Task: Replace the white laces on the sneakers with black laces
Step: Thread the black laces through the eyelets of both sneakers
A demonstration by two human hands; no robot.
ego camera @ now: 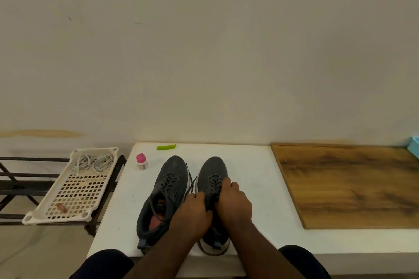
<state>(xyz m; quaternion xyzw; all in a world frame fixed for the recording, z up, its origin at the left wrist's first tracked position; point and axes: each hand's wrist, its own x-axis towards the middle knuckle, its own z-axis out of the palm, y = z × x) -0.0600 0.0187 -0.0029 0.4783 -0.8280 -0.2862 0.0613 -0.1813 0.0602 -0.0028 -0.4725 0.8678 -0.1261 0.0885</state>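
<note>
Two dark grey sneakers stand side by side on the white table (249,165), toes pointing away from me. The left sneaker (166,188) is laced with a black lace and nobody touches it. Both my hands rest on the right sneaker (213,172). My left hand (192,213) pinches a black lace (191,184) whose loose end runs up between the two shoes. My right hand (233,199) is closed on the lacing over the tongue. Two white laces (94,162) lie coiled in the cream perforated tray (74,197) to the left.
A small bottle with a pink cap (142,161) and a green clip (166,147) lie at the table's back left. A wooden board (349,186) covers the right side. The tray sits on a dark metal rack (27,179) and also holds a small brown object (61,207).
</note>
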